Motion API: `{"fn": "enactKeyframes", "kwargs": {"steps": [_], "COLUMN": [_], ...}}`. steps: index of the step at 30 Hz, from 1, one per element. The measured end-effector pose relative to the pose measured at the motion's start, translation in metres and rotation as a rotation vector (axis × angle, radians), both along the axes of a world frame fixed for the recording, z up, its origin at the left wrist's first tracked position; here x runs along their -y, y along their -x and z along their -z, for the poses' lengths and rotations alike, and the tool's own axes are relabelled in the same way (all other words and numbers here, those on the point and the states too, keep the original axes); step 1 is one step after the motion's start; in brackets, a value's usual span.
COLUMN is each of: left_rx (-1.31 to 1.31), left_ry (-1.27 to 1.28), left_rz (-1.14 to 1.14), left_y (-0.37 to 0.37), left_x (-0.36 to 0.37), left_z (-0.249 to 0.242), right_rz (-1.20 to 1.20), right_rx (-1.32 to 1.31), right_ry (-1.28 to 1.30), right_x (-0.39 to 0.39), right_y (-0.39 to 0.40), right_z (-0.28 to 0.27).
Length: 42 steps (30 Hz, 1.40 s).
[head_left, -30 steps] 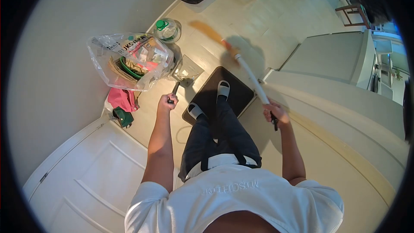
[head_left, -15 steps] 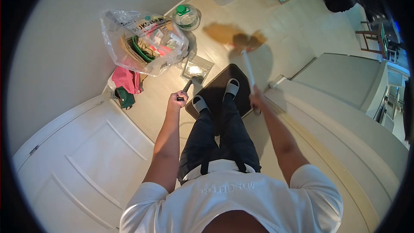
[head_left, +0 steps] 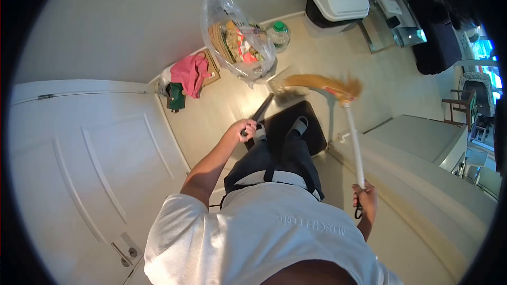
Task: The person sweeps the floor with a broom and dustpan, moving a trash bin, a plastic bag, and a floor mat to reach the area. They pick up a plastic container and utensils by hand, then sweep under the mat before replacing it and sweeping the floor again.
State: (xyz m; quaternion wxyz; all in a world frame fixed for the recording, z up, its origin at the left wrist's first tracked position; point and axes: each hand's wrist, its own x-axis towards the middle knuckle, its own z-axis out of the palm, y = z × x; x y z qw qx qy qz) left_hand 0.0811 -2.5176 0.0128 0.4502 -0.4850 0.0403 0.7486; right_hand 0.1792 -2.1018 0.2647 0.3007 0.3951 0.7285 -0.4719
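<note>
My left hand (head_left: 243,130) is closed around the black handle of a dustpan (head_left: 263,107). Its see-through pan lies low near the floor, partly behind the broom head and hard to make out. At the right, my right hand (head_left: 365,199) grips the lower end of a white-handled broom (head_left: 355,142). The broom's tan bristles (head_left: 311,81) sweep out leftward beyond the dark mat (head_left: 312,136), above the pan area, and look slightly blurred. My slippered feet rest on the mat.
A clear plastic bag (head_left: 240,42) of rubbish leans by the wall, next to a green-capped bottle (head_left: 279,37). Pink cloth (head_left: 190,74) and a green pouch (head_left: 175,96) lie near the white door (head_left: 100,169). A lidded bin (head_left: 338,2) stands at the back; a cabinet is on the right.
The view has shifted and turned. My right hand has drawn back toward me with the broom, its head now raised and swung nearer the dustpan. My left hand still holds the dustpan handle.
</note>
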Motion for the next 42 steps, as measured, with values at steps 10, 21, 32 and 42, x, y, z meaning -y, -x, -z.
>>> {"fn": "enactKeyframes", "kwargs": {"steps": [10,21,32,42], "left_rx": [-0.458,-0.709,-0.570,-0.519], "left_ry": [0.001,0.622,1.059,1.343], "left_rz": [-0.059,-0.384,-0.362,-0.223], "left_y": [-0.057,-0.106,-0.119,-0.115], "left_x": [0.035,0.019,-0.034,-0.084], "left_z": [-0.237,-0.356,-0.303,-0.303], "right_rz": [0.445,0.586,0.404,0.334], "right_rx": [-0.334,-0.166,-0.159,-0.166], "right_ry": [0.071,0.460,0.496,0.417], "right_x": [-0.009,-0.040,-0.040,-0.060], "right_y": [0.036,0.099,0.128,0.142], "right_z": [0.010,0.069,0.066,0.065]}}
